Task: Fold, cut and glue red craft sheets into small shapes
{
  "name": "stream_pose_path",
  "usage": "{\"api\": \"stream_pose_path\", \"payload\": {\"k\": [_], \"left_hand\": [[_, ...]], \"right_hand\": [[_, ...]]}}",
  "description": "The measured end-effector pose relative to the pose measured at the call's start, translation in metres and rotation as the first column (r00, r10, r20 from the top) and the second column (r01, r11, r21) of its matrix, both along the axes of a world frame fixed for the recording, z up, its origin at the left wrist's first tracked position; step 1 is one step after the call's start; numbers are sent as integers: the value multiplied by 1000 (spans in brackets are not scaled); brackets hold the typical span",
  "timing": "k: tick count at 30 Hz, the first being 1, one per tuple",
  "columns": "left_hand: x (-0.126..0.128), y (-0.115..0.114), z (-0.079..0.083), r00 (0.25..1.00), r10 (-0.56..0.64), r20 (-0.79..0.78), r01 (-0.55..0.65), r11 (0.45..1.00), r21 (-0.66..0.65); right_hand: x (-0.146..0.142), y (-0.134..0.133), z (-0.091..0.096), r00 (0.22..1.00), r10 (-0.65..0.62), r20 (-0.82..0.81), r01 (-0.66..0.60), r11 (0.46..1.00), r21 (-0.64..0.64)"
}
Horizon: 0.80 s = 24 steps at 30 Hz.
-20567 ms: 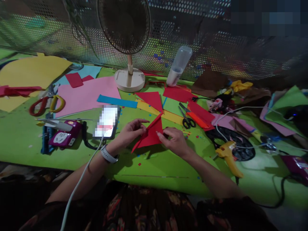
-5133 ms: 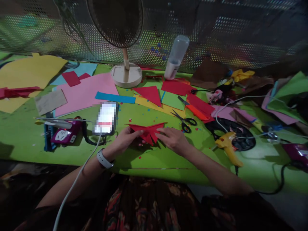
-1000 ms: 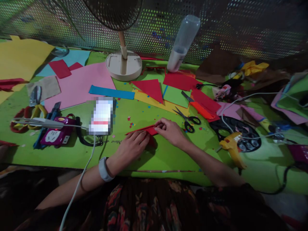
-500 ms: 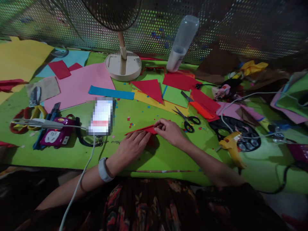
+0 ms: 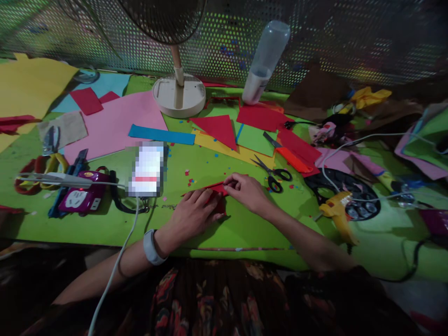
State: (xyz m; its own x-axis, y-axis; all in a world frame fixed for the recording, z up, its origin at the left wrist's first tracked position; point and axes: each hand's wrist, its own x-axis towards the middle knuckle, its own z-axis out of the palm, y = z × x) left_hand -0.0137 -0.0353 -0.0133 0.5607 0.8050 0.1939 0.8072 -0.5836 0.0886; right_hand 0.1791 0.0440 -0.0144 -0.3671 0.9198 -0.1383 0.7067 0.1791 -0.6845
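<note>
A folded red craft sheet [image 5: 220, 191] lies on the green table in front of me, largely covered by my hands. My left hand [image 5: 196, 210] presses over its left part, fingers bent across the fold and thumb at the near side. At the right part of the fold, my right hand [image 5: 245, 190] pinches the sheet between thumb and fingers. Black scissors [image 5: 271, 173] lie partly spread just beyond my right hand. To the left of my hands rests a phone [image 5: 147, 169] with a lit, blurred screen.
A white-based fan [image 5: 179, 100] and a tilted bottle [image 5: 261, 70] stand at the back. Coloured sheets, such as a pink sheet [image 5: 115, 121], surround an orange cutter [image 5: 294, 159]. A yellow glue gun [image 5: 338, 214] lies right; a purple power socket [image 5: 82, 193] and a white cable [image 5: 117, 261] are left.
My left hand has shifted slightly, its fingers more bent and its thumb now spread toward the near side, showing more red sheet. My right hand keeps its pinch in nearly the same place.
</note>
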Motion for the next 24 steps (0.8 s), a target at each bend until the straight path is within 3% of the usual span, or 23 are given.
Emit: {"api": "stream_pose_path", "payload": {"k": [11,17,20,24], "left_hand": [[1,0,0,1000,-5,-23,5,1000,-16],[1,0,2,1000,-7,-25,6,1000,-29],[1,0,3,1000,-8,-17,7,999,-50],[2,0,2,1000,-8,-18,7,999,-54]], "right_hand": [[-1,-1,1,999,25,24,-26,999,36],[4,-4,2,994,92,61,-101,983,157],[9,-13,7,979,138,147,-173,951,256],[14,-28,11,920,195,340,-331,852,405]]}}
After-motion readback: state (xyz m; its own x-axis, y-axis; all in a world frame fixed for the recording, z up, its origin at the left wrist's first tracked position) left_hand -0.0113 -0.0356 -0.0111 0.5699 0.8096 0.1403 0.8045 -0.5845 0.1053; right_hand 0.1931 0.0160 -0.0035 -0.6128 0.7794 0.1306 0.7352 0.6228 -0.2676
